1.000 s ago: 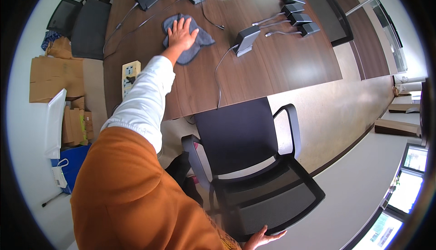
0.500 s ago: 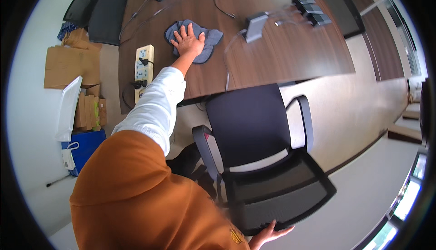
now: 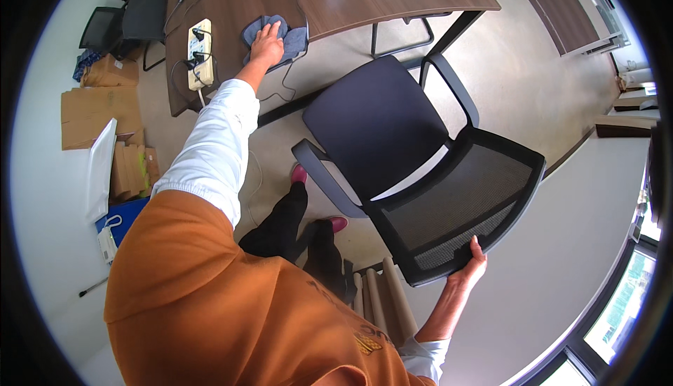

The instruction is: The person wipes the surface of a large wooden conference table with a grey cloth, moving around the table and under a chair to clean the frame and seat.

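Observation:
My left hand (image 3: 268, 48) lies with stretched fingers over a crumpled grey-blue cloth (image 3: 291, 40) close to the near edge of the brown wooden table (image 3: 382, 4). Part of the cloth is hidden beneath the hand. At the lower right, my right hand (image 3: 471, 267) grips the top rim of the mesh backrest of a black office chair (image 3: 378, 123). Its thumb lies over the rim and the other fingers are behind it, out of sight. The chair's dark seat faces the table, with an armrest on either side.
A cream power strip (image 3: 200, 55) with black plugs lies on the table's left end. Cables hang off the table edge. Cardboard boxes (image 3: 102, 116) lean along the left wall, near other black chairs (image 3: 145, 13). Brown rolls (image 3: 382, 298) stand behind the chair, beside my legs.
The view has shifted, and more of the floor and my legs show. The chair has swung away from the table with my right hand on it. My left hand and the cloth are nearer the table edge.

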A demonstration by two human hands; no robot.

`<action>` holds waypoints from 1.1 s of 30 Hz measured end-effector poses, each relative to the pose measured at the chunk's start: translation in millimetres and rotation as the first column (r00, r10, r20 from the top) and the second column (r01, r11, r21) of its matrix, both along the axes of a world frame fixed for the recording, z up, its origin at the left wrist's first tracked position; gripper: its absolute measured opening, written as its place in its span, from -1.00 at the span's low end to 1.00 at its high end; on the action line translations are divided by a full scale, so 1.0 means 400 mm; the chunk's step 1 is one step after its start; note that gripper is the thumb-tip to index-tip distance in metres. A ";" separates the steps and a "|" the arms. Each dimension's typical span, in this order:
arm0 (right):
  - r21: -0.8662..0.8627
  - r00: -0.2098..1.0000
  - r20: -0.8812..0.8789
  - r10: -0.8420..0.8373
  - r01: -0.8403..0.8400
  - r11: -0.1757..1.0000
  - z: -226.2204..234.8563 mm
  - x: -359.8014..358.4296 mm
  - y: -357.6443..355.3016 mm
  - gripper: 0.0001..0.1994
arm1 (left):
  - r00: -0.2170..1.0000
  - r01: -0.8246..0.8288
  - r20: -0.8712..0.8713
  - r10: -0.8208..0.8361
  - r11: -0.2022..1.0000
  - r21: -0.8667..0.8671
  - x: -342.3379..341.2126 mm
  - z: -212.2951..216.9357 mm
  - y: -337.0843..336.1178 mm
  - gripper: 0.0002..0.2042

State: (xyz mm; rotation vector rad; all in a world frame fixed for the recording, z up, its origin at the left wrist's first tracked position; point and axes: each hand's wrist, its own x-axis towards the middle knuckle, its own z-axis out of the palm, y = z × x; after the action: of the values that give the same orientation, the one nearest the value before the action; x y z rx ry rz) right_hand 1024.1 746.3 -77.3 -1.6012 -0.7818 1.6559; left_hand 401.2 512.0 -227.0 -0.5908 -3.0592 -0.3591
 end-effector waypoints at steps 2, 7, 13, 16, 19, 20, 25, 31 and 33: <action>-0.006 1.000 -0.005 0.010 -0.010 1.000 -0.024 0.072 0.008 -0.67 | 0.998 0.031 0.046 -0.030 0.999 -0.032 0.007 0.019 -0.025 -0.43; 0.048 0.992 0.127 0.007 -0.013 0.999 -0.002 0.336 -0.003 -0.74 | 0.987 0.137 0.081 -0.137 0.991 0.010 0.043 0.012 -0.084 -0.43; 0.070 0.938 0.341 -0.060 0.039 0.997 0.005 0.617 -0.034 -0.57 | 0.989 0.106 0.094 -0.110 0.993 0.048 0.043 0.026 -0.113 -0.44; 0.114 0.908 0.406 -0.105 0.064 0.991 -0.013 0.745 -0.057 -0.63 | 0.993 0.079 0.082 -0.081 0.997 0.025 0.029 0.011 -0.107 -0.43; 0.244 0.739 0.663 -0.121 -0.060 0.968 -0.016 0.813 -0.074 -0.60 | 0.995 0.025 0.097 -0.021 0.999 -0.043 -0.006 0.004 -0.088 -0.42; 0.275 0.640 0.757 -0.130 -0.131 0.953 -0.018 0.827 -0.080 -0.56 | 0.993 0.008 0.121 -0.002 0.999 -0.052 -0.030 0.001 -0.081 -0.40; 0.185 -0.261 0.905 -0.336 -0.470 0.863 0.003 0.736 -0.104 -0.23 | 0.994 -0.037 0.099 0.044 0.997 -0.070 -0.110 0.036 -0.012 -0.43; 0.239 -0.087 0.931 -0.354 -0.587 0.773 0.005 0.374 -0.083 -0.20 | 0.999 0.022 0.024 -0.025 0.993 0.114 -0.297 0.072 0.011 -0.58; 0.236 0.016 0.963 -0.270 -0.537 0.810 -0.006 0.236 -0.073 -0.23 | 0.997 -0.072 0.062 0.048 0.883 0.464 -0.307 0.170 0.055 -0.60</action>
State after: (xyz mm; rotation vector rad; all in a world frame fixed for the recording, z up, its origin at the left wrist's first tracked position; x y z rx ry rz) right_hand 1118.5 717.0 -79.7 -2.0699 -1.9928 -0.1887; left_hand 278.3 533.9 -159.1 -0.4602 -2.8552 -1.0790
